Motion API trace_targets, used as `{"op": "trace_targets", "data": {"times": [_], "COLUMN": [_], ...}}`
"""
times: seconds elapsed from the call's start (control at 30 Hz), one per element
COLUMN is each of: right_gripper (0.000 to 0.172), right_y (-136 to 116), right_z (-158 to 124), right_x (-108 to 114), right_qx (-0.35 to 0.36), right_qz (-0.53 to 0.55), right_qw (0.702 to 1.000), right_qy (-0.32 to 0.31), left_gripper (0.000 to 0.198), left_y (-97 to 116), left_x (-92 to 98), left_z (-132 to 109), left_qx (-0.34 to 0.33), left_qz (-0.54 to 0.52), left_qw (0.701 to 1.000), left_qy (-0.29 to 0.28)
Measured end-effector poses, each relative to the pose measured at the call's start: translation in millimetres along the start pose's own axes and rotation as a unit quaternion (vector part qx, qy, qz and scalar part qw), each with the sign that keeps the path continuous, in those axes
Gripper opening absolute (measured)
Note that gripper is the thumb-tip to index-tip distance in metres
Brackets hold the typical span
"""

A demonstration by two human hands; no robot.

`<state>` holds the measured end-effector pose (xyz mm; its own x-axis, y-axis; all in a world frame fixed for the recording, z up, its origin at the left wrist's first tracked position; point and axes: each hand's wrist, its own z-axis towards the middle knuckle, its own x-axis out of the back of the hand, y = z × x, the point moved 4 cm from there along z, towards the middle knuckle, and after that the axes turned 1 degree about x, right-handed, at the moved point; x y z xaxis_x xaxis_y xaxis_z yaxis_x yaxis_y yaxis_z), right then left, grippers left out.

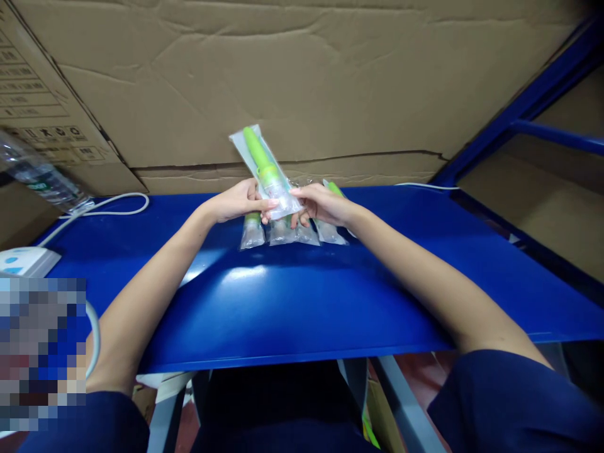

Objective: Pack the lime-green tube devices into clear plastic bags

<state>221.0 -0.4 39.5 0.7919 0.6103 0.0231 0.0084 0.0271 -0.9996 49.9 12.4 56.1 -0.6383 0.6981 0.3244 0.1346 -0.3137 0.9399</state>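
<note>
A clear plastic bag with a green-handled item (268, 168) is held up above the blue table, tilted with its green end up and to the left. My left hand (243, 201) grips its lower left side, thumb across the plastic. On the lower right side, my right hand (321, 202) pinches the bag's edge between thumb and fingers. Behind and below my hands, several similar bagged items (307, 234) lie in a row on the table, their upper parts partly covered by my hands. Green shows through some of these bags.
The blue table (292, 314) backs onto a cardboard wall (302, 82). At the left are a plastic bottle (44, 179), a white cable (123, 211) and a white device (28, 261). A blue metal frame (509, 110) stands at the right.
</note>
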Motion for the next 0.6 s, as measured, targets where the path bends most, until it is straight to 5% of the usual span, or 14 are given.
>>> {"op": "trace_targets", "data": {"times": [0.2, 0.33, 0.6], "right_gripper": [0.057, 0.056, 0.047], "right_y": [5.8, 8.3, 8.9], "right_z": [-0.7, -2.1, -4.6], "right_x": [-13.3, -20.8, -42.2], "right_qx": [0.005, -0.004, -0.026], "right_qz": [-0.042, -0.038, -0.037], "right_qw": [0.999, 0.999, 0.998], "right_qy": [0.004, -0.005, -0.040], "left_gripper": [0.058, 0.044, 0.042], "left_y": [-0.6, 4.0, 0.8], "left_x": [10.9, 24.3, 47.3], "left_z": [-12.9, -22.6, -20.5], "left_qx": [0.124, 0.180, 0.133], "left_qz": [0.017, 0.036, -0.014], "left_qw": [0.992, 0.983, 0.967], "left_qy": [-0.012, 0.010, 0.216]}}
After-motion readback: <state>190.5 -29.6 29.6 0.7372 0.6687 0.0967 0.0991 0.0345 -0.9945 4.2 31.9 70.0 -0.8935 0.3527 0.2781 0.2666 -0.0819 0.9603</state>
